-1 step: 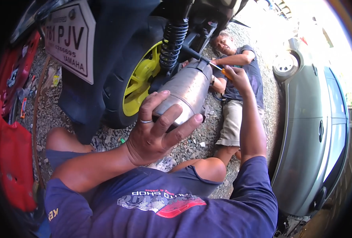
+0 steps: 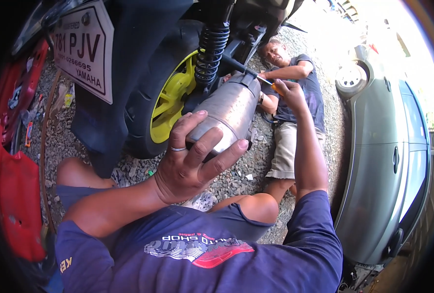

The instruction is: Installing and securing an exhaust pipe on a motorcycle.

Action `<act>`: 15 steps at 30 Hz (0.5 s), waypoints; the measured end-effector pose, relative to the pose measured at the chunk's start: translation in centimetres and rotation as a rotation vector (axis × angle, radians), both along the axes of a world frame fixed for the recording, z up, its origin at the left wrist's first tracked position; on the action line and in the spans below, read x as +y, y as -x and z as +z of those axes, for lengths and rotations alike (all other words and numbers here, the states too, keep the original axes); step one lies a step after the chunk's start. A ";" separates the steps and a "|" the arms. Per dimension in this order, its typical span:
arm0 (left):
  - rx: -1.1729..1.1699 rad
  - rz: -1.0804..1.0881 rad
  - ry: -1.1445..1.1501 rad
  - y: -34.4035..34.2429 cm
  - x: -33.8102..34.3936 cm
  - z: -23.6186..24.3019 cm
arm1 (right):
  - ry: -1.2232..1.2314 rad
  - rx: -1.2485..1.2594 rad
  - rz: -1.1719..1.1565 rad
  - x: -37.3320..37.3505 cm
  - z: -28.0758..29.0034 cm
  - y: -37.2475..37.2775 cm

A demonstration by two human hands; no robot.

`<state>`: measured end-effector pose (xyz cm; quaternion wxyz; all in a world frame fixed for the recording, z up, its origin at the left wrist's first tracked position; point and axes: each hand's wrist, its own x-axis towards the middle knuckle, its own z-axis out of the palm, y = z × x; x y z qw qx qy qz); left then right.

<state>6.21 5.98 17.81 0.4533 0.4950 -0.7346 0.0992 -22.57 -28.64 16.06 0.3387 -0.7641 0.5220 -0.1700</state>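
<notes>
The silver muffler [image 2: 226, 110] juts toward me beside the motorcycle's rear wheel [image 2: 175, 100], which has a yellow-green rim. My left hand [image 2: 190, 151] grips the muffler's near end, with its fingers curved over the cap. In my right hand [image 2: 291, 93] is an orange-handled screwdriver [image 2: 277, 88]. Its shaft points left, to the bracket [image 2: 248, 78] at the muffler's far end; the tip's exact contact is hard to make out. A co-worker [image 2: 302, 97] lies on the ground past the muffler, with hands close to its far side, partly hidden behind it.
A black coil-spring shock [image 2: 212, 53] stands above the muffler. The black rear fender and a licence plate [image 2: 84, 51] hang at upper left. Red body panels [image 2: 19, 205] lie at far left. A grey-green car [image 2: 378, 161] is parked at right. Gravel [image 2: 236, 173] covers the ground.
The motorcycle's rear and muffler appear very slightly farther left. Both of my hands keep their holds.
</notes>
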 end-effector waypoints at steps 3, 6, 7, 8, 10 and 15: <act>0.029 0.006 -0.023 0.2 -0.5 0.5 | 0.045 0.005 -0.034 0.4 -0.2 0.9; 0.014 0.038 -0.038 -0.1 0.1 0.8 | 0.154 0.014 0.030 3.4 0.5 -0.6; 0.004 0.036 -0.021 -0.5 -0.1 0.7 | 0.179 0.073 -0.010 3.9 1.1 -1.4; 0.004 0.030 -0.020 -0.5 -0.1 0.7 | 0.204 0.130 -0.047 4.2 1.4 -1.8; -0.007 0.026 -0.043 -0.3 0.1 0.7 | 0.191 0.129 -0.065 5.0 1.1 -1.3; -0.034 0.036 -0.004 -0.2 -0.2 0.5 | 0.282 0.182 -0.008 4.6 1.9 -1.1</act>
